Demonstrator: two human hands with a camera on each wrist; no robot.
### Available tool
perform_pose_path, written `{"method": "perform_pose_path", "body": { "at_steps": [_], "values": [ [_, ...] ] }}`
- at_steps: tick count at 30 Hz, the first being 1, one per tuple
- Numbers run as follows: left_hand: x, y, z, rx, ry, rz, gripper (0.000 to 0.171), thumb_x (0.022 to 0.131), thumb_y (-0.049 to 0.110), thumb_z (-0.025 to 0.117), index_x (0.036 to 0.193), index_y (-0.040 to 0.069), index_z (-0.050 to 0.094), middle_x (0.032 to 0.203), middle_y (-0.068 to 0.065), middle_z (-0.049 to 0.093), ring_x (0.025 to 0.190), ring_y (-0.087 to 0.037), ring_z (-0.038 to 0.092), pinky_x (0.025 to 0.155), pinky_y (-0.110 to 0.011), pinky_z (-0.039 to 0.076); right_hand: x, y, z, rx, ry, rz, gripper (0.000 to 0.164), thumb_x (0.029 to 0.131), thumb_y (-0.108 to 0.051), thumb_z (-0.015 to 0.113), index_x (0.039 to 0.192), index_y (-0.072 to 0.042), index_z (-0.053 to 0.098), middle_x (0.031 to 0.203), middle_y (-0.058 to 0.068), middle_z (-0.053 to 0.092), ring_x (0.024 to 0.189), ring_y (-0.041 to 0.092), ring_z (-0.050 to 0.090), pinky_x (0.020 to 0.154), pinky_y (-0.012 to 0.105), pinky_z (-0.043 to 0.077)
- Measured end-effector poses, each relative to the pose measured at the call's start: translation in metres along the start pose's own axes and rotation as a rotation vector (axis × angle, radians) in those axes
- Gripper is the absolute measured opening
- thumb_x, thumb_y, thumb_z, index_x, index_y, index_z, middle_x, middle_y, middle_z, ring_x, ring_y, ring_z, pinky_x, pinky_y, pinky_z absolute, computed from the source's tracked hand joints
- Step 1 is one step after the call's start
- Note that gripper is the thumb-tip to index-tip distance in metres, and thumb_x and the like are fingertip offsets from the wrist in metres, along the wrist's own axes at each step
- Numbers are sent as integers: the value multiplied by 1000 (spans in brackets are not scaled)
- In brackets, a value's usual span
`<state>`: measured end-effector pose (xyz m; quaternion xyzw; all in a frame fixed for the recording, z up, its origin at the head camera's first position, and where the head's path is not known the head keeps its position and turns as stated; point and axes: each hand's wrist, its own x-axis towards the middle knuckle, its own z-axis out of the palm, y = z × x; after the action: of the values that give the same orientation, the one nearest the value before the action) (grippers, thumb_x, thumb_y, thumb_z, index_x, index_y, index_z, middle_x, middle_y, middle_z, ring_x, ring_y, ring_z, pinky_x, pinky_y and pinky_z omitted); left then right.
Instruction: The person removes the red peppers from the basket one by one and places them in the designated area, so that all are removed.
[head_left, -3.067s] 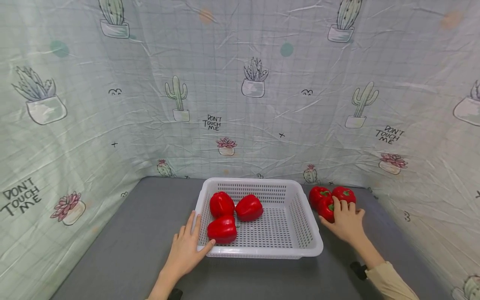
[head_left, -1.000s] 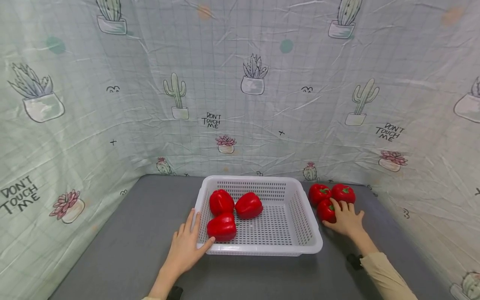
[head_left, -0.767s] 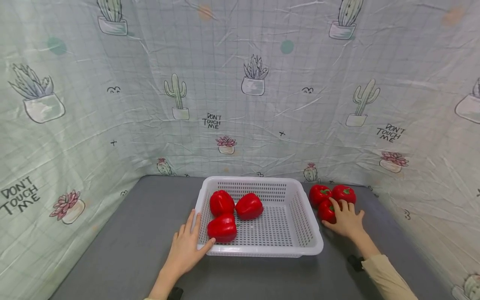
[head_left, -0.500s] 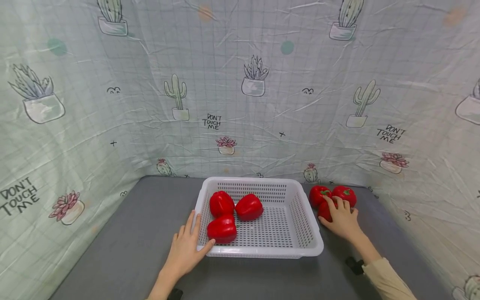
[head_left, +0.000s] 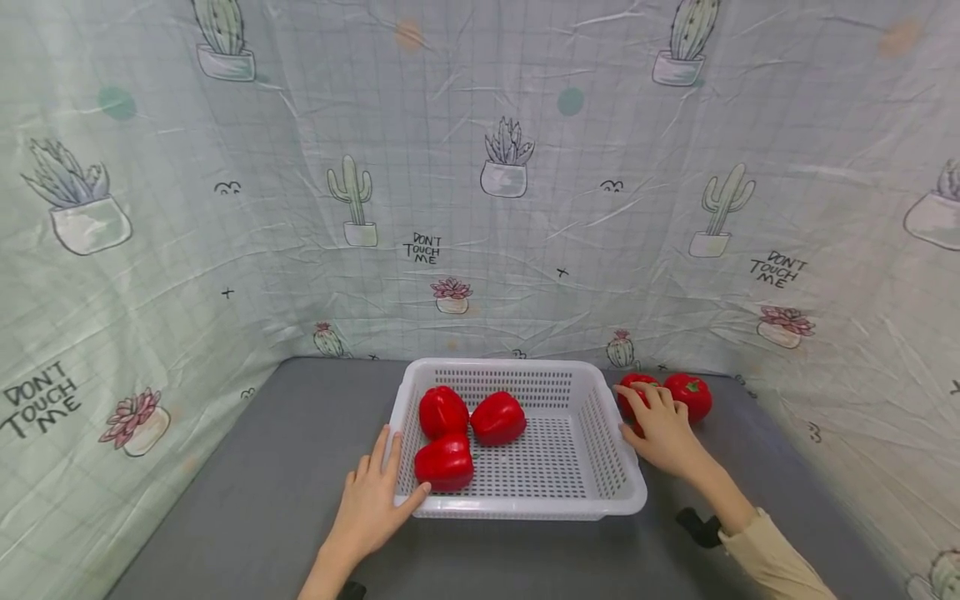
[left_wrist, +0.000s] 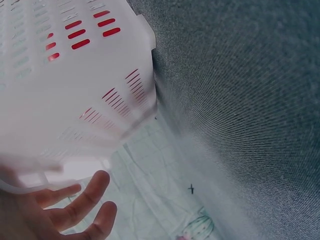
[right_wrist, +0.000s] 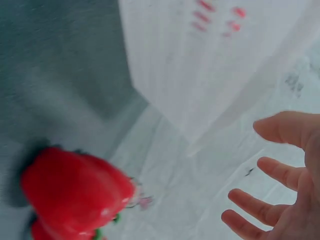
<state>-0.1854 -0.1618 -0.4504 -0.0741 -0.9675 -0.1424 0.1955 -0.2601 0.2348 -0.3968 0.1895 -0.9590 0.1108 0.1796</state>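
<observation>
A white perforated plastic basket [head_left: 525, 506] holds three red bell peppers, among them a front one [head_left: 444, 462], grouped toward its left side. My left hand [head_left: 367, 504] rests at the basket's front left corner, fingers straight along the left rim and thumb on the front rim. Outside the basket, on the right, are more bell peppers: one at the back right [head_left: 688, 396] and one [head_left: 637, 404] partly hidden beneath my right hand [head_left: 663, 433]. In the right wrist view that hand's spread fingers hold nothing, apart from the red pepper [right_wrist: 75, 192], beside the basket's corner.
The grey tabletop [head_left: 247, 492] extends around the basket. A pale curtain [head_left: 450, 208] printed with cacti hangs behind and at both sides, meeting the table's back edge close behind the basket and peppers.
My right hand has moved left off the front loose pepper toward the basket's right rim. My left hand and the peppers in the basket keep their places.
</observation>
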Motion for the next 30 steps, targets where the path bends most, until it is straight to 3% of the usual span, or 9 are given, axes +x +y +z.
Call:
{"method": "perform_pose_path", "body": {
  "at_steps": [17,24,30],
  "values": [
    [1,-1,0,-5,-7,-3,79,75,50,59,134,2,38,142,-17,32,96,-29,49,74,-48,43,33,-58,-37,3,-16,-196,46,79,-25,64,121,-14,52,123,16,48,111,34,37,84,57,29],
    [1,-1,1,-8,-6,-4,79,75,50,59,134,2,38,142,-17,32,97,-30,49,74,-48,43,50,-75,-48,31,-2,-235,43,80,-26,63,120,-13,53,123,12,49,110,33,40,84,56,30],
    [0,-2,2,-9,-5,0,79,75,50,59,134,2,38,142,-17,32,97,-30,49,74,-48,43,64,-86,-39,75,-50,-210,42,82,-28,62,120,-15,53,122,11,49,112,32,39,85,55,30]
  ]
}}
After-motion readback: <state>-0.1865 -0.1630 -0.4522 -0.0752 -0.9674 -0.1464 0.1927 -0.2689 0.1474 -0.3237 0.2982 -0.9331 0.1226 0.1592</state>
